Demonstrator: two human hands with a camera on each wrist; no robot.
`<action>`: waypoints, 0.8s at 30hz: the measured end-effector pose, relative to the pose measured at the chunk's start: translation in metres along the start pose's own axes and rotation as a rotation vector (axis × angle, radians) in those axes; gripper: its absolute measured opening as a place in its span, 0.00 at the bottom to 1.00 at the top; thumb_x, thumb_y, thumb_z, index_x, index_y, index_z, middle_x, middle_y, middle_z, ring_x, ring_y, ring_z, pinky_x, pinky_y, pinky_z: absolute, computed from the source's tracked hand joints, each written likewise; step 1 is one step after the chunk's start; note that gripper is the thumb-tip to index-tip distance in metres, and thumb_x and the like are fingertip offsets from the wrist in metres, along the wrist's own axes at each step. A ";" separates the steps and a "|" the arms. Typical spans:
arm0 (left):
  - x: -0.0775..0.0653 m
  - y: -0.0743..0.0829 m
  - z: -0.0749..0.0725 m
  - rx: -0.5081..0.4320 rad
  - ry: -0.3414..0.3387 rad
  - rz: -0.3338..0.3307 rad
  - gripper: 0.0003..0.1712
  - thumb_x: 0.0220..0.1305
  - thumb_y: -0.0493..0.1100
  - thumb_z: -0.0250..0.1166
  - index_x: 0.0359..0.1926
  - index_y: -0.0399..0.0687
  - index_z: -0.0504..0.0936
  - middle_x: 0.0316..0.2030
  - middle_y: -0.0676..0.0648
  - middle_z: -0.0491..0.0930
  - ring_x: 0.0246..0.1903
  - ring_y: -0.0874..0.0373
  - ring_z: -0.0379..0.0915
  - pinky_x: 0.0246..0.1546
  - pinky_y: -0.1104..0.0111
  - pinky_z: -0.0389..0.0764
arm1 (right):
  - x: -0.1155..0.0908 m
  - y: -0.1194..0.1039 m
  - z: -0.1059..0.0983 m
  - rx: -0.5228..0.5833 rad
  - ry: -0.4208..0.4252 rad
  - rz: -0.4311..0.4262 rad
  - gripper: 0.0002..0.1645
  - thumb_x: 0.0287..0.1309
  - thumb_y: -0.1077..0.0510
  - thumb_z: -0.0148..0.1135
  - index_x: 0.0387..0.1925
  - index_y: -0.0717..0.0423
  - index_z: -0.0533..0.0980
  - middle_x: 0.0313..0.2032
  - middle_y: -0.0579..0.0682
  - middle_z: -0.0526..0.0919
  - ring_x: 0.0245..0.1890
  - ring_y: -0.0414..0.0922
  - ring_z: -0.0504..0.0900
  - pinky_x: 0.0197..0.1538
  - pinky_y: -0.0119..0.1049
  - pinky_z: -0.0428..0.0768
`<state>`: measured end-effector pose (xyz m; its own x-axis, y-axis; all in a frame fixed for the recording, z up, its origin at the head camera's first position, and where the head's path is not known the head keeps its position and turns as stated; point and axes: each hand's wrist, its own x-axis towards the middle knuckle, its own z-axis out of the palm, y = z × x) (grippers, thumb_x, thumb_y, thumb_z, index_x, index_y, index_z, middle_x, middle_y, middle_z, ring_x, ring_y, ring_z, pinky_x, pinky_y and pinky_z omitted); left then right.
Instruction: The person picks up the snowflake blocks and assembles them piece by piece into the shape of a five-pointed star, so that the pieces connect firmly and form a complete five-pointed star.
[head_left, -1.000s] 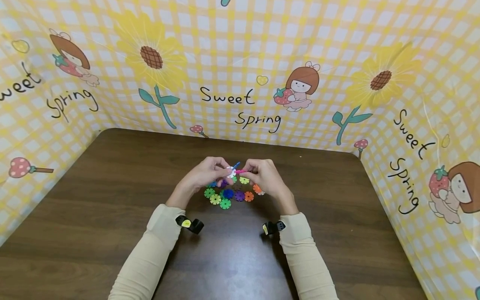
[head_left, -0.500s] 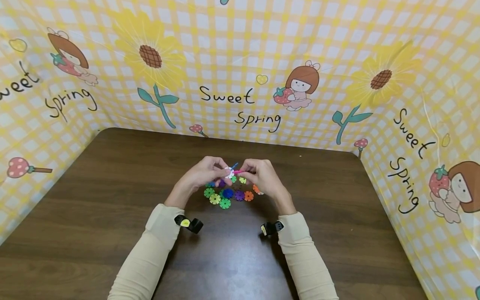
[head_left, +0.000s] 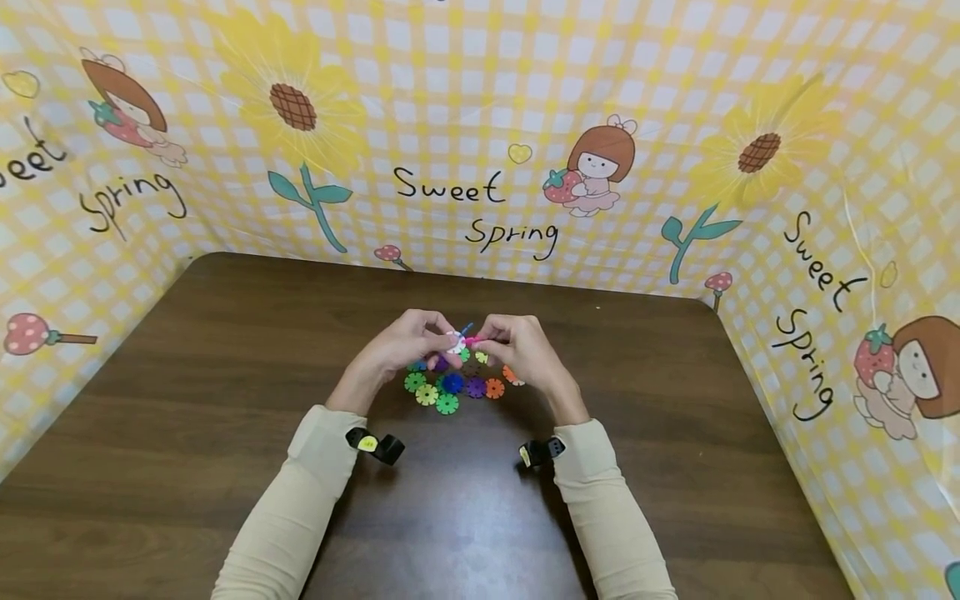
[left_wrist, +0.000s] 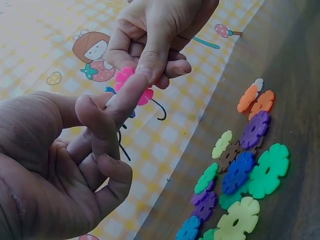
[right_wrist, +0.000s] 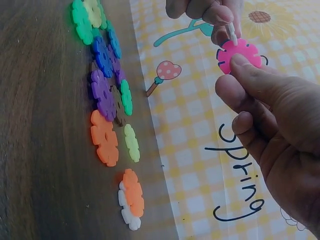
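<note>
Over the pile, my left hand [head_left: 408, 342] pinches a white notched snowflake disc [head_left: 455, 342] between thumb and fingers. A blue disc [head_left: 467, 329], seen nearly edge-on, sticks up from the white one. My right hand [head_left: 521, 346] holds a pink notched disc [right_wrist: 245, 47] between thumb and index finger. In the right wrist view the pink disc's rim meets the thin edge of the white disc [right_wrist: 232, 33]. The left fingers hide most of the white and blue discs in the left wrist view.
Several loose discs lie on the brown table [head_left: 465, 517] below the hands, among them a green disc [head_left: 447, 403], a purple disc [head_left: 476, 387] and an orange disc [head_left: 494, 388]. Behind the table hangs a yellow checked cloth [head_left: 442, 108], which also runs along both sides.
Both hands keep their holds and move very little. The pink disc is slightly closer to the white one. The head view has shifted a little.
</note>
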<state>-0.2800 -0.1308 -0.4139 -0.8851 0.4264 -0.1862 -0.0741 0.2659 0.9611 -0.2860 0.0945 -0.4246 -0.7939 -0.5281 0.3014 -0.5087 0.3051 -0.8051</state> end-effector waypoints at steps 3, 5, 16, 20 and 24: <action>0.001 0.000 0.001 -0.014 0.003 0.001 0.10 0.75 0.39 0.58 0.44 0.33 0.74 0.31 0.38 0.87 0.16 0.61 0.70 0.22 0.71 0.73 | 0.000 0.000 0.000 0.002 0.001 0.003 0.05 0.61 0.67 0.67 0.30 0.66 0.80 0.25 0.49 0.84 0.21 0.53 0.82 0.30 0.55 0.83; 0.001 0.000 0.003 -0.025 0.004 0.000 0.10 0.74 0.40 0.59 0.44 0.34 0.74 0.31 0.38 0.87 0.15 0.61 0.70 0.21 0.72 0.73 | 0.000 0.000 -0.001 -0.006 -0.004 0.002 0.05 0.61 0.66 0.67 0.30 0.66 0.80 0.25 0.48 0.84 0.20 0.51 0.81 0.30 0.54 0.83; 0.003 0.004 0.006 0.017 -0.014 0.027 0.15 0.75 0.43 0.59 0.48 0.33 0.75 0.33 0.38 0.87 0.20 0.55 0.75 0.27 0.66 0.80 | -0.002 0.003 -0.009 0.025 -0.003 0.034 0.04 0.62 0.63 0.67 0.31 0.56 0.81 0.27 0.48 0.85 0.25 0.63 0.83 0.33 0.55 0.83; 0.005 0.001 0.005 0.065 -0.005 0.029 0.16 0.75 0.44 0.59 0.50 0.32 0.76 0.34 0.35 0.86 0.23 0.53 0.76 0.32 0.60 0.82 | -0.003 0.006 -0.015 -0.014 0.012 0.046 0.04 0.62 0.60 0.68 0.32 0.55 0.81 0.28 0.49 0.85 0.26 0.62 0.83 0.32 0.48 0.84; 0.004 -0.004 0.003 0.127 0.006 0.038 0.17 0.75 0.42 0.58 0.52 0.29 0.77 0.37 0.31 0.85 0.26 0.45 0.78 0.37 0.52 0.82 | -0.006 0.011 -0.023 -0.070 0.049 0.073 0.03 0.62 0.59 0.68 0.33 0.54 0.82 0.29 0.53 0.86 0.25 0.59 0.83 0.30 0.38 0.82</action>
<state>-0.2821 -0.1272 -0.4192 -0.8889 0.4335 -0.1484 0.0183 0.3574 0.9338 -0.2942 0.1193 -0.4239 -0.8443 -0.4633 0.2693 -0.4695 0.3972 -0.7885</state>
